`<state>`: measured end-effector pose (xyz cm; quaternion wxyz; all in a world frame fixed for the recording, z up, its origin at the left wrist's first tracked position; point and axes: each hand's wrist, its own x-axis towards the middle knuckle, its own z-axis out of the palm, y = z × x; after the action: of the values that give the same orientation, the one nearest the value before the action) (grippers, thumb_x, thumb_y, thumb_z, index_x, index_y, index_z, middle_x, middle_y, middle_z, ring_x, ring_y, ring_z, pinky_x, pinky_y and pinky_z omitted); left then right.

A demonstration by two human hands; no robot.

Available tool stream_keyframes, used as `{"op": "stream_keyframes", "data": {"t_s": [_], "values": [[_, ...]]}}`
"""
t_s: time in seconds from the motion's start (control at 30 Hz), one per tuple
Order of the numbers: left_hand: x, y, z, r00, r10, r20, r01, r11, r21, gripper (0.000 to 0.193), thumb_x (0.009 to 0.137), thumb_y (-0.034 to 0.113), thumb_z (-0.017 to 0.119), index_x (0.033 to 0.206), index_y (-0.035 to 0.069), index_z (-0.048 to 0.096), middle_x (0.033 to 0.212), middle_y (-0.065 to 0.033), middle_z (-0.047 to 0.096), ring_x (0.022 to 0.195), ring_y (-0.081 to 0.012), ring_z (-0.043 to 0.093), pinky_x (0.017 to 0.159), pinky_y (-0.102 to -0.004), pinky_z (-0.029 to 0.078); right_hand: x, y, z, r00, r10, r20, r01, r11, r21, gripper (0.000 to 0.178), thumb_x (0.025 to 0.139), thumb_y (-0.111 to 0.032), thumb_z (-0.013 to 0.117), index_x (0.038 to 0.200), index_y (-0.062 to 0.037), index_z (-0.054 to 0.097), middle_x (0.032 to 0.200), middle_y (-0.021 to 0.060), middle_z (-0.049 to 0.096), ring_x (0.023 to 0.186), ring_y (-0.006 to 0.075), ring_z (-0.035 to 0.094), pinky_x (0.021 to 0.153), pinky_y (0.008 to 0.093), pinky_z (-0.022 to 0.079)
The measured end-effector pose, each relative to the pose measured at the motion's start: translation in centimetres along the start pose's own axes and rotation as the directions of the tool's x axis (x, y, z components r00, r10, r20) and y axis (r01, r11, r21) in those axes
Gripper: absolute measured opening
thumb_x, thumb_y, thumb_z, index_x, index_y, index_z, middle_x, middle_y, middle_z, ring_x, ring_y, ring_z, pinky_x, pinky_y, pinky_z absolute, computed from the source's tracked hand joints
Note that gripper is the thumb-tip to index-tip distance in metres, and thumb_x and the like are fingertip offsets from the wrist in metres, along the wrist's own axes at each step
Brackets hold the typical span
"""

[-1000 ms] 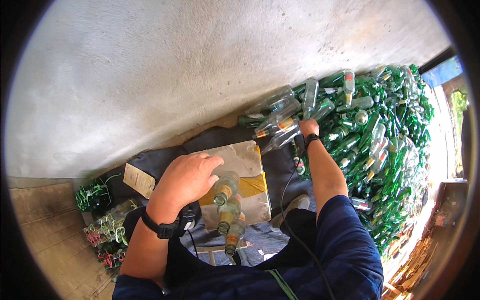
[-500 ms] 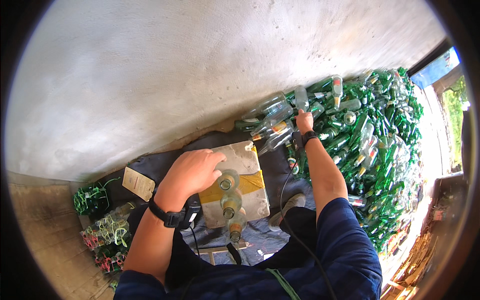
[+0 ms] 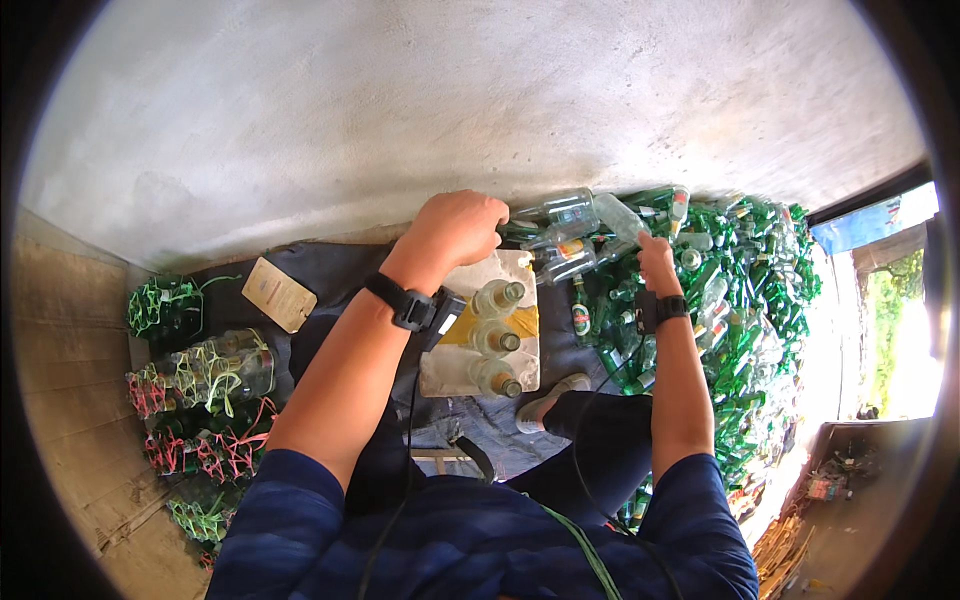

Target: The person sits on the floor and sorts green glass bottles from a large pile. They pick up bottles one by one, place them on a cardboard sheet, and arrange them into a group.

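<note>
So the right hand [image 3: 657, 262] has its fingers closed round the neck of a clear glass bottle [image 3: 619, 217], which tilts with its base up toward the wall [image 3: 480, 100]. The left hand [image 3: 455, 232] is curled, knuckles up, over the far end of the block, right by a few clear bottles lying at the foot of the wall; can't tell if it's got hold of one, the fingertips are hidden. Both wrists wear black straps.

Just below the left hand there's a pale block [image 3: 450, 372] with a yellow band, and three clear bottles [image 3: 493, 338] stand on it in a row. Off to the right it's a huge heap of mostly green bottles [image 3: 730, 320]. Over on the left: a tan card [image 3: 279, 294] on the dark sheet [image 3: 330, 268], then string-tied bottle bundles [image 3: 225, 370].
</note>
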<state>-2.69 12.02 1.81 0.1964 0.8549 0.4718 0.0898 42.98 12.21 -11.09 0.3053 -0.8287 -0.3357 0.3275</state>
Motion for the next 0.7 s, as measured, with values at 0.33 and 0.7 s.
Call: {"op": "stream_keyframes", "data": {"t_s": [0.33, 0.7], "values": [[-0.8, 0.3, -1.0, 0.998, 0.011, 0.066, -0.009, 1.0, -0.026, 0.03, 0.09, 0.015, 0.067, 0.118, 0.015, 0.078, 0.111, -0.0139, 0.079, 0.105, -0.0363, 0.073, 0.09, -0.0486, 0.058, -11.5, -4.3, 0.6, 0.56, -0.759, 0.332, 0.726, 0.256, -0.638, 0.015, 0.101, -0.018, 0.058, 0.108, -0.0093, 0.067, 0.107, 0.0169, 0.066, 0.096, 0.043, 0.069, 0.079, 0.0538, 0.056], [-1.1, -1.0, -1.1, 0.997, -0.004, 0.081, 0.007, 0.999, -0.032, 0.029, 0.089, 0.016, 0.071, 0.117, 0.01, 0.077, 0.108, -0.016, 0.078, 0.103, -0.0376, 0.073, 0.088, -0.0492, 0.058, -17.6, -10.7, 7.2, 0.743, -0.607, 0.283, 0.642, 0.525, -0.559, 0.039, 0.104, -0.043, 0.063, 0.107, -0.0041, 0.064, 0.096, 0.0265, 0.074, 0.095, 0.0497, 0.07, 0.08, 0.0586, 0.053]]}}
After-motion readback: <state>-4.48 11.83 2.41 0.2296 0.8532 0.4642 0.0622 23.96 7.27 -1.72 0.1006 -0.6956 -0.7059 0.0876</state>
